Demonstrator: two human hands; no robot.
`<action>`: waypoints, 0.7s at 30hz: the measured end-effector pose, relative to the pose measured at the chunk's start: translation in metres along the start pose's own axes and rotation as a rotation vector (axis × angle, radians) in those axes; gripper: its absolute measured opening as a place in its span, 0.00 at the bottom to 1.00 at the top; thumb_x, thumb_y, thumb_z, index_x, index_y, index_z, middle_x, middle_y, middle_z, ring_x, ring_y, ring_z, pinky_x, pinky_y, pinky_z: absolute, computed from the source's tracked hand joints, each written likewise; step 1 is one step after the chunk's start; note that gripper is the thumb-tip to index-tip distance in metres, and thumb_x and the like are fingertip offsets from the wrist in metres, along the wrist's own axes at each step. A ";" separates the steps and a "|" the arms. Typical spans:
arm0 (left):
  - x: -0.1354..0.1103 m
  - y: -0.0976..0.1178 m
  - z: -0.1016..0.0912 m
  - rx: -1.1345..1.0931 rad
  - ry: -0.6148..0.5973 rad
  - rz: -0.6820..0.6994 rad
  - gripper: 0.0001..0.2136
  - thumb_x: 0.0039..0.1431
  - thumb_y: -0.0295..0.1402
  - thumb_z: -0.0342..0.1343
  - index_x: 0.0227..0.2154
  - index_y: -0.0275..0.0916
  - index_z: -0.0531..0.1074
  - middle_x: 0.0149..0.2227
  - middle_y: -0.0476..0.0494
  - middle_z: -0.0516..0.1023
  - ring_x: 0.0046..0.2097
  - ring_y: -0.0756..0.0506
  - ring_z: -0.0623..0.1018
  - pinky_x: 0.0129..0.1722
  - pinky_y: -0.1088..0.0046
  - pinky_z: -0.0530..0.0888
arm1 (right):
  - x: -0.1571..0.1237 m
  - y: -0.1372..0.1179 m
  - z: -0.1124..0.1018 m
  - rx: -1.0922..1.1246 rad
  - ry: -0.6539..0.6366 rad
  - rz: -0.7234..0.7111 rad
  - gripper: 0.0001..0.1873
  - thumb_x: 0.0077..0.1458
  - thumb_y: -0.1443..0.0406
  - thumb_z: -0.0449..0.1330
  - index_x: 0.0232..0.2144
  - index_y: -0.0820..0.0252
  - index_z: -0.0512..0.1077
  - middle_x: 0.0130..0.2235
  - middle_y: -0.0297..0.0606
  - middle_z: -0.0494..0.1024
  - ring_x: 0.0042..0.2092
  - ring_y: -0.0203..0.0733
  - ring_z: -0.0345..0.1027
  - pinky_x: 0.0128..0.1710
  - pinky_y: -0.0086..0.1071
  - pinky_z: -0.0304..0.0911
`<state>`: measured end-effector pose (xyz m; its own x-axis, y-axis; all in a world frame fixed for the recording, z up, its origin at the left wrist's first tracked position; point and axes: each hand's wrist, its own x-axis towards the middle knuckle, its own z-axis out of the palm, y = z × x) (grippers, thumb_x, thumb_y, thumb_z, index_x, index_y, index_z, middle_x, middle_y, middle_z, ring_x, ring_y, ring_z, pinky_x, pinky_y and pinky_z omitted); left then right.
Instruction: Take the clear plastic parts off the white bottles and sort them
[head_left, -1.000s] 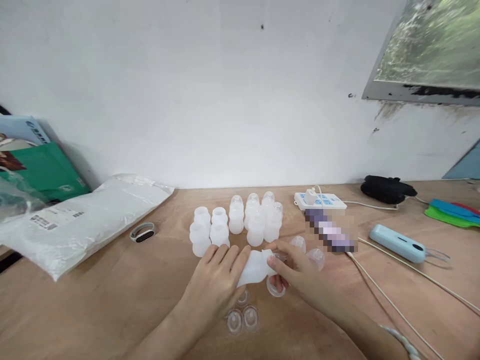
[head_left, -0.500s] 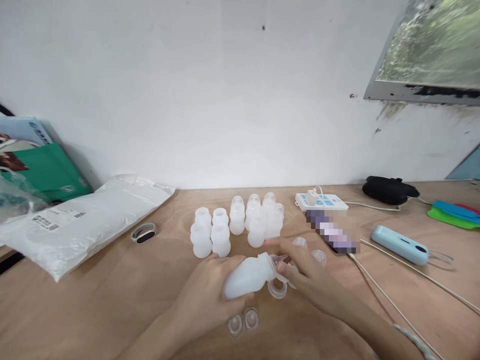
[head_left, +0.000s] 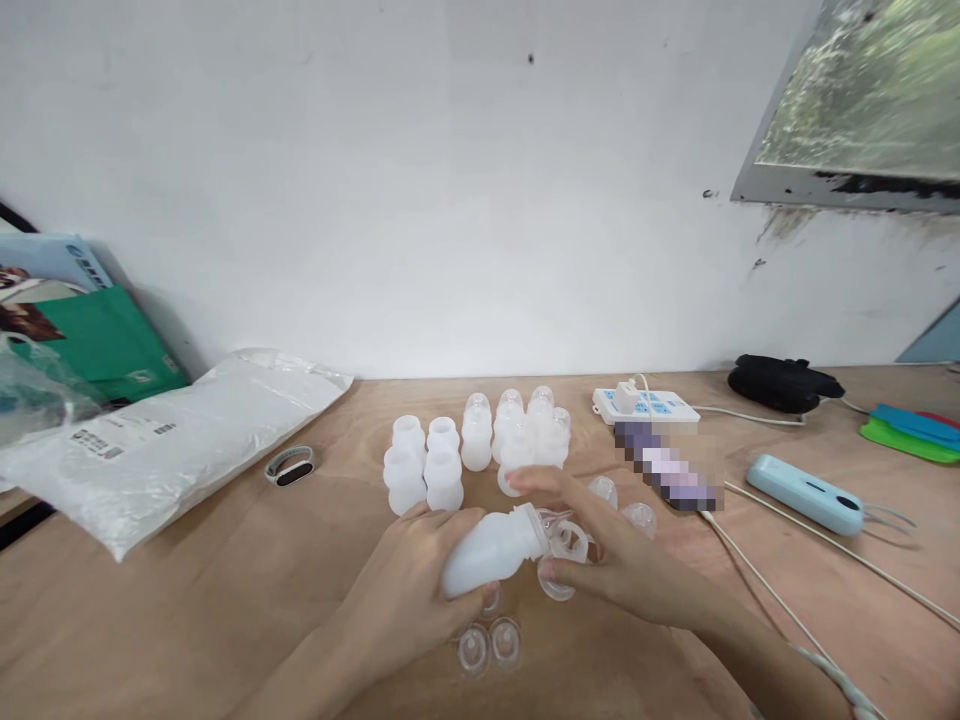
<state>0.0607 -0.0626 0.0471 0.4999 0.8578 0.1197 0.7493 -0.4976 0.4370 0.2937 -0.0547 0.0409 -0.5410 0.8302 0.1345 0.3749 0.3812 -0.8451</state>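
Note:
My left hand (head_left: 409, 565) is wrapped round a white baby bottle (head_left: 491, 552), tilted with its neck to the right. A clear nipple (head_left: 550, 520) shows at the bottle's mouth. At that end, my right hand (head_left: 619, 545) has its thumb and fingers about a clear screw ring (head_left: 583, 541). Under the right hand another clear ring (head_left: 556, 588) lies on the table. Nearer to me lie two clear nipples (head_left: 505, 643), with a further small clear piece (head_left: 491, 600) partly hidden by the left hand. Two clear dome caps (head_left: 640, 518) sit beyond the right hand.
Open white bottles (head_left: 444, 470) stand upright behind my left hand; several capped bottles (head_left: 478, 435) stand to their right. Around them are a wristband (head_left: 292, 468), a plastic mailer (head_left: 187, 430), a power strip (head_left: 667, 405), a phone (head_left: 660, 465), cables and a light-blue device (head_left: 806, 492).
My right hand has opened a little from its pinch at the nipple. A clear ring now shows between its fingers at the bottle's mouth. The left hand keeps its hold.

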 end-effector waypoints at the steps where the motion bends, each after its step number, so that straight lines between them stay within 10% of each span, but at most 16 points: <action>1: 0.000 0.001 0.000 -0.001 -0.002 -0.016 0.07 0.54 0.32 0.57 0.37 0.42 0.75 0.35 0.48 0.82 0.37 0.39 0.79 0.37 0.65 0.70 | 0.000 0.000 0.000 -0.005 0.009 -0.017 0.36 0.55 0.57 0.66 0.63 0.45 0.58 0.61 0.39 0.66 0.60 0.49 0.62 0.56 0.42 0.63; 8: -0.002 -0.003 0.001 -0.095 0.008 -0.028 0.08 0.55 0.35 0.60 0.38 0.44 0.76 0.35 0.51 0.82 0.38 0.39 0.79 0.40 0.64 0.72 | 0.002 0.002 -0.003 -0.091 0.084 0.013 0.15 0.63 0.56 0.59 0.49 0.51 0.72 0.46 0.38 0.77 0.45 0.46 0.71 0.44 0.39 0.68; 13: 0.000 -0.023 0.009 -0.320 0.099 -0.145 0.20 0.58 0.41 0.59 0.51 0.42 0.71 0.49 0.42 0.80 0.49 0.35 0.77 0.47 0.60 0.75 | 0.002 0.006 -0.014 -0.088 0.370 -0.072 0.16 0.61 0.59 0.59 0.51 0.52 0.67 0.50 0.40 0.75 0.47 0.46 0.72 0.47 0.40 0.69; 21: 0.015 -0.035 0.045 -0.578 0.031 -0.063 0.19 0.71 0.40 0.44 0.60 0.42 0.56 0.64 0.39 0.66 0.66 0.41 0.64 0.64 0.59 0.64 | 0.003 0.007 0.008 -0.251 -0.050 -0.064 0.14 0.59 0.66 0.61 0.48 0.52 0.72 0.46 0.36 0.75 0.43 0.43 0.73 0.43 0.36 0.69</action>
<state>0.0617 -0.0383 -0.0062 0.4424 0.8912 0.0999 0.4144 -0.3019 0.8586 0.2884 -0.0534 0.0313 -0.6040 0.7823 0.1525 0.5101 0.5265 -0.6802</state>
